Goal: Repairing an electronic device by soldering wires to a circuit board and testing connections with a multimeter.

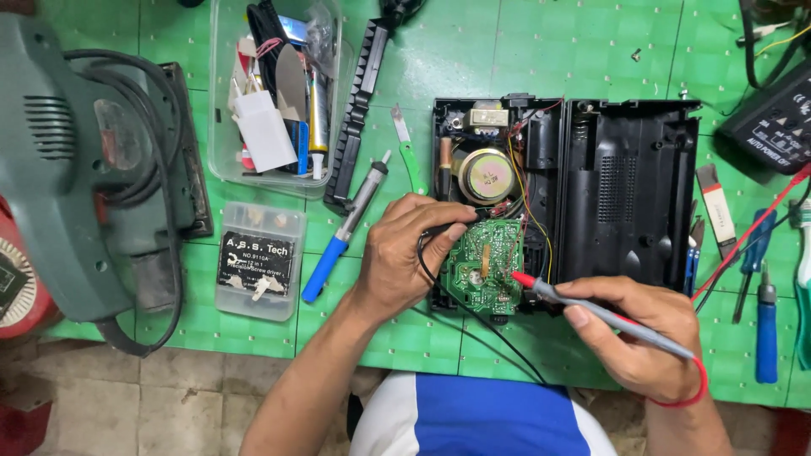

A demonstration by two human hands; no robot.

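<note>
An opened black radio case (629,203) lies on the green mat (524,59), its back half folded out to the right. Inside the left half I see a round speaker (484,175) and a green circuit board (483,266). My left hand (410,253) pinches a black test probe (441,230) at the board's upper left edge; its black lead loops down toward me. My right hand (642,333) holds a red-tipped grey probe (583,306) like a pen, with the tip touching the board's right side. A red lead runs around my right wrist.
A soldering iron with a blue handle (345,232) lies left of my left hand. A clear tub of parts (274,93), a small screwdriver-set box (256,262) and a green power tool (80,160) are at the left. A black multimeter (773,122) and several screwdrivers (764,317) sit at the right.
</note>
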